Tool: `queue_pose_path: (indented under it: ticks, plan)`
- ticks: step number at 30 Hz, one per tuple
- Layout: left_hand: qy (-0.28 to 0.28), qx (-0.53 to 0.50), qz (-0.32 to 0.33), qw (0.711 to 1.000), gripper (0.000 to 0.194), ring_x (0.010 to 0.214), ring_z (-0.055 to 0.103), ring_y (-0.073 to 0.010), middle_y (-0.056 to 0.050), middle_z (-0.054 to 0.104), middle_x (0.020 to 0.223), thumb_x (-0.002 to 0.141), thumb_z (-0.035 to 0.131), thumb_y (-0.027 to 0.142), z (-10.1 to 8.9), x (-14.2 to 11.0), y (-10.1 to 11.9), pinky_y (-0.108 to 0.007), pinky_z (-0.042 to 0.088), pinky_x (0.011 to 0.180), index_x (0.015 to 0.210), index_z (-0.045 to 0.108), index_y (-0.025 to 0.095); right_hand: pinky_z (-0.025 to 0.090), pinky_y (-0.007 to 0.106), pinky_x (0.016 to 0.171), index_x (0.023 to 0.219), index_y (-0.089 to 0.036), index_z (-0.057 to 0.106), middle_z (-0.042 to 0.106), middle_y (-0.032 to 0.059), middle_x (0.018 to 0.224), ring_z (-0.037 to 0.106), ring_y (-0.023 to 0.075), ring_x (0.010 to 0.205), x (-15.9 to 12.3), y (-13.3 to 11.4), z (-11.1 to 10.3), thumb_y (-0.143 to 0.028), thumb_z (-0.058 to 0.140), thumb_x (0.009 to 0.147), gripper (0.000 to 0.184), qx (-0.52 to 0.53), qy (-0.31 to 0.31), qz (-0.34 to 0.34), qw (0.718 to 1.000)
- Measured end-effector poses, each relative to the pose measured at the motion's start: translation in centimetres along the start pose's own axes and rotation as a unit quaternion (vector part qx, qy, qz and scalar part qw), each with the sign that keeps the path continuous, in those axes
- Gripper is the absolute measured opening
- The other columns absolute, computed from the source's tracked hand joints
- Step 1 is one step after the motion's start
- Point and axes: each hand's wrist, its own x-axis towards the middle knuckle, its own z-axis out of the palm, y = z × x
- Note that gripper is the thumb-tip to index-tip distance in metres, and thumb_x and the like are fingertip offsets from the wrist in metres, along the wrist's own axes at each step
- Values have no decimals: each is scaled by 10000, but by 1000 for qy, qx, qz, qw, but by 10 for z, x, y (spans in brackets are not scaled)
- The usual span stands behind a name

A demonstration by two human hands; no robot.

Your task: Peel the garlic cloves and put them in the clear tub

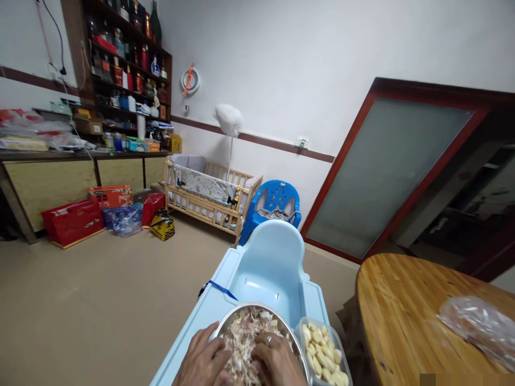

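A round metal bowl [289,333] full of dry, papery garlic skins [247,335] is in front of me, at the bottom of the view. My left hand [203,356] lies over the bowl's left side, fingers apart and bent in toward the skins. On the right side, my right hand [277,360], with a ring on one finger, curls down into the skins. Its fingertips are buried, so what they pinch is hidden. Touching the bowl's right side is a clear plastic container [298,328] of peeled garlic cloves [324,356].
Bowl and container rest at a light blue plastic child's seat [276,252]. A wooden table [406,300] with a clear plastic bag [478,327] stands right. Beyond are a blue chair [277,195], a wooden crib [201,201] and red bags [74,222] on the floor.
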Motion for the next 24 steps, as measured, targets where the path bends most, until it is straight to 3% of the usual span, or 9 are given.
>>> queue_pose_path:
  ticks: [4,7,10,12,17,24]
  plan:
    - [-9,3,28,1000,64,985,599,-304,-28,690,826,818,571,289,-16,7,3,-388,492,741,821,599,232,397,256,819,824,-242,668,687,21,980,594,195,929,1,-11,-10,-125,546,791,173,5,-13,15,1000]
    - [-10,10,45,999,163,987,605,-283,-26,704,851,866,515,364,-29,16,6,-376,490,752,825,607,237,377,288,872,960,-274,642,655,19,1113,576,207,989,5,-23,-16,-148,540,803,225,5,-7,14,1000]
    - [-5,13,75,997,206,970,620,-246,0,715,846,874,493,419,-32,20,8,-351,473,780,864,608,248,345,376,927,1104,-325,576,584,32,1242,534,265,1078,13,-32,-17,-333,629,758,351,-7,-21,-23,999]
    - [-14,9,82,996,185,937,638,-216,16,720,840,874,499,400,-30,21,9,-331,458,805,866,602,246,356,418,900,1098,-347,563,595,23,1223,533,294,1072,18,-35,-16,-424,673,699,420,-26,-49,-50,997]
    - [-29,-19,54,998,96,832,663,-160,38,704,747,857,530,302,-26,16,10,-302,408,872,816,590,239,379,373,791,855,-298,619,693,-20,1004,585,249,960,23,-32,-9,-287,571,807,68,-79,-65,-61,993]
    - [-91,-40,21,995,50,786,646,-159,35,674,732,825,557,269,-25,13,9,-340,382,908,851,595,249,340,284,777,825,-254,638,701,-31,998,612,178,893,6,-12,-3,-163,616,782,102,-71,-22,-43,996]
